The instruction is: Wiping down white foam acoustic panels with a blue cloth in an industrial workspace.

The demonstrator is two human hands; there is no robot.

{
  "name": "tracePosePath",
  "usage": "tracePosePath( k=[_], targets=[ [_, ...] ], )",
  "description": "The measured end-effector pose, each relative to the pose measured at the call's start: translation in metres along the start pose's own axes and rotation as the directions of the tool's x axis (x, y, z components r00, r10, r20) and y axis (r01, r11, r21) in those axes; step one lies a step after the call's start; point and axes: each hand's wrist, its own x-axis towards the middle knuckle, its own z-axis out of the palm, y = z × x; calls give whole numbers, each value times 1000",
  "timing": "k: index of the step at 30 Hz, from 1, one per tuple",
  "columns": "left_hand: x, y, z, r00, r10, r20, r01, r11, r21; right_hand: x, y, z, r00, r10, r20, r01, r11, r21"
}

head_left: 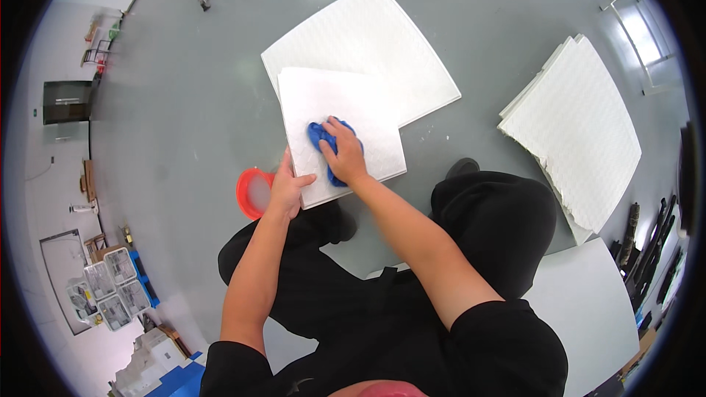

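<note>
A square white panel [375, 114] with a faintly textured face is tilted in front of me. My left hand [285, 190] grips its near left edge, with the thumb on the face and the fingers along the side. My right hand [346, 154] presses a crumpled blue cloth [318, 134] against the panel, its fingers bent over the cloth. Just left of my left hand stands an orange-red bucket [243, 195] with cloudy liquid inside. Behind the held panel, a larger white panel [368, 29] lies on the floor, partly covered from view.
To the right, a stack of white panels [588, 125] with a ragged edge lies on the grey floor [184, 103]. A smooth pale sheet [588, 309] is beside my right leg. Clear plastic bins [118, 287] stand at the left; dark long items [651, 242] are at the far right.
</note>
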Motion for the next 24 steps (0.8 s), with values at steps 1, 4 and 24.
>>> tracePosePath(
  k=[1, 4, 24],
  targets=[
    [1, 3, -3, 1000, -15, 16, 15, 999, -30, -1, 8, -1, 999, 19, -32, -20, 999, -41],
    [3, 4, 1, 1000, -11, -1, 11, 1000, 9, -11, 48, -3, 917, 316, -245, -343, 936, -79],
    [22, 22, 12, 998, -9, -67, 12, 999, 52, 117, 210, -30, 711, 676, -194, -702, 697, -143]
  ],
)
